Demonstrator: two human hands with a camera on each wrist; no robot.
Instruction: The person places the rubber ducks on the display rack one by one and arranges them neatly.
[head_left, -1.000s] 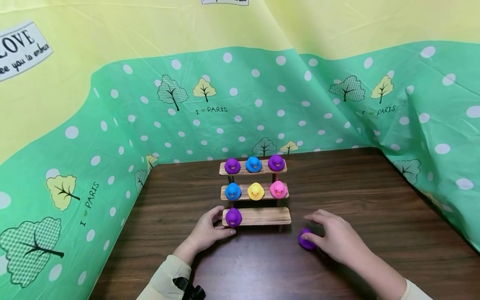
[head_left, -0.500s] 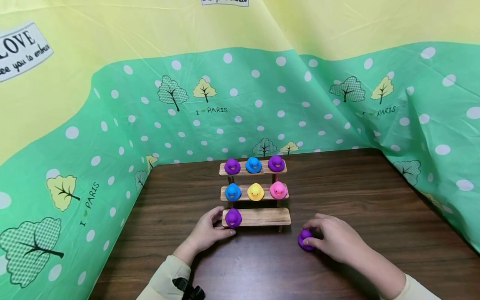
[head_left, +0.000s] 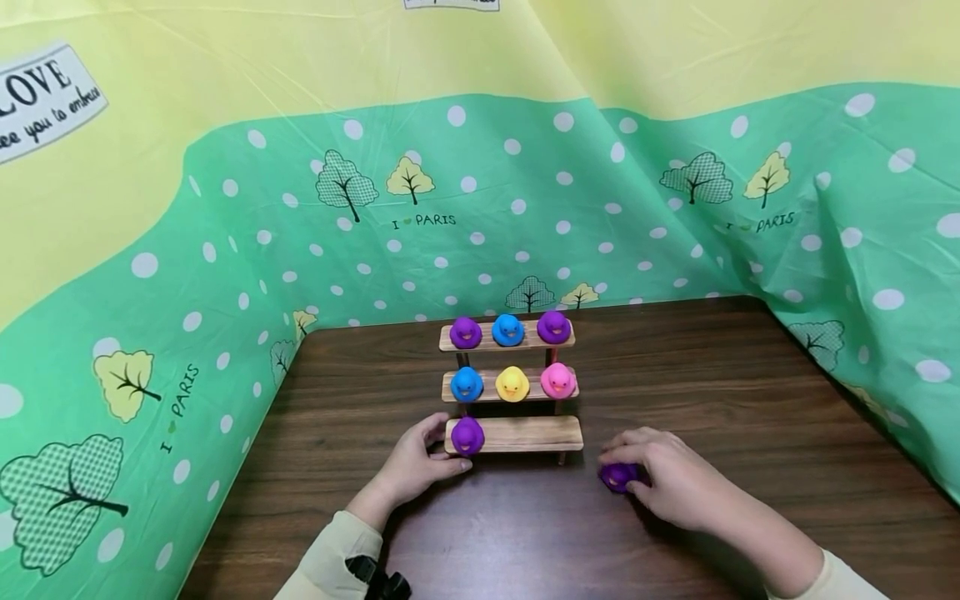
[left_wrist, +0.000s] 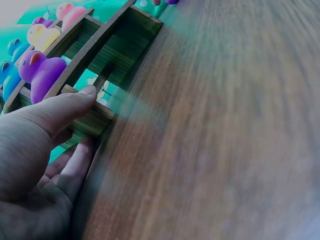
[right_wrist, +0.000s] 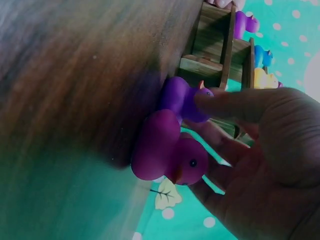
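A three-tier wooden stand (head_left: 532,434) holds rubber ducks in the head view. A purple duck (head_left: 467,436) sits at the left of its lowest shelf. My left hand (head_left: 415,460) grips that shelf's left end, thumb in front and fingers behind. Right of the stand, my right hand (head_left: 670,473) holds another purple duck (head_left: 618,477) by its head, close to the table. In the right wrist view, my thumb lies on this duck's head, and a magenta-looking duck (right_wrist: 156,145) stands right beside it. My hand hides that second duck in the head view.
Above, the middle shelf carries blue (head_left: 467,383), yellow (head_left: 512,383) and pink (head_left: 558,381) ducks. The top shelf bears two purple ducks with a blue duck (head_left: 507,330) between them. A patterned green and yellow cloth (head_left: 517,183) surrounds the dark wooden table (head_left: 360,367).
My right fingers have come down over the purple duck and closed around its head; the duck has tilted and shifted slightly. My left hand and the stand stay put.
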